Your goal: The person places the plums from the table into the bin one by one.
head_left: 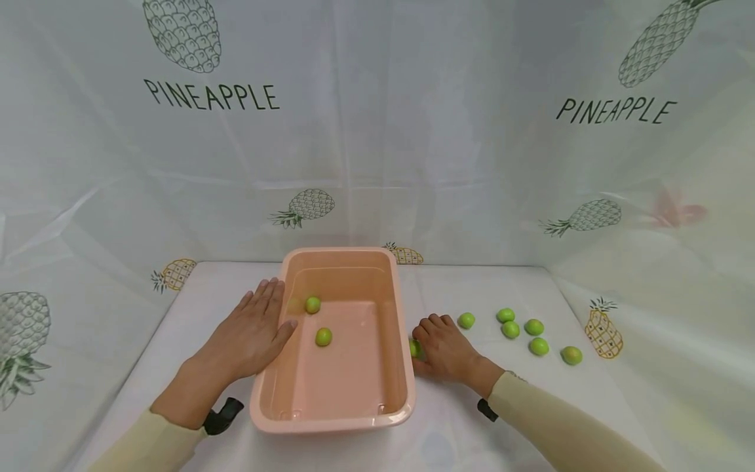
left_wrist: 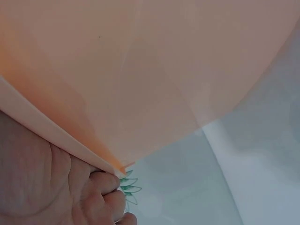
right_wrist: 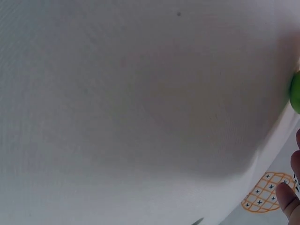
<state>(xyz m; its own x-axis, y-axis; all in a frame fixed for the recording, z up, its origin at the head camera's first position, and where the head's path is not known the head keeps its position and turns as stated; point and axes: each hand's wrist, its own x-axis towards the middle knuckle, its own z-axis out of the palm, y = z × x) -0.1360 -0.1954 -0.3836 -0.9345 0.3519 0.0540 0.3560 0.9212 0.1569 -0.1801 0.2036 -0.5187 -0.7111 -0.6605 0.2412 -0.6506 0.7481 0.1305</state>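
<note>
A pink plastic basin (head_left: 389,288) stands on the white table, with two green fruits (head_left: 323,337) lying inside it. My left hand (head_left: 257,330) lies flat with straight fingers on the basin's left rim (left_wrist: 56,136), and its palm (left_wrist: 33,183) shows under that rim in the left wrist view. My right hand (head_left: 441,342) sits on the table against the basin's right wall, fingers curled. It pinches one green fruit (head_left: 415,348) at the thumb side. That fruit (right_wrist: 296,93) peeks in at the right edge of the right wrist view, above my fingertips (right_wrist: 288,199).
Several more green fruits (head_left: 510,330) lie loose on the table right of my right hand, the nearest (head_left: 466,320) just past its fingers. A pineapple-print sheet (head_left: 377,131) covers the table and rises as a backdrop behind and at both sides.
</note>
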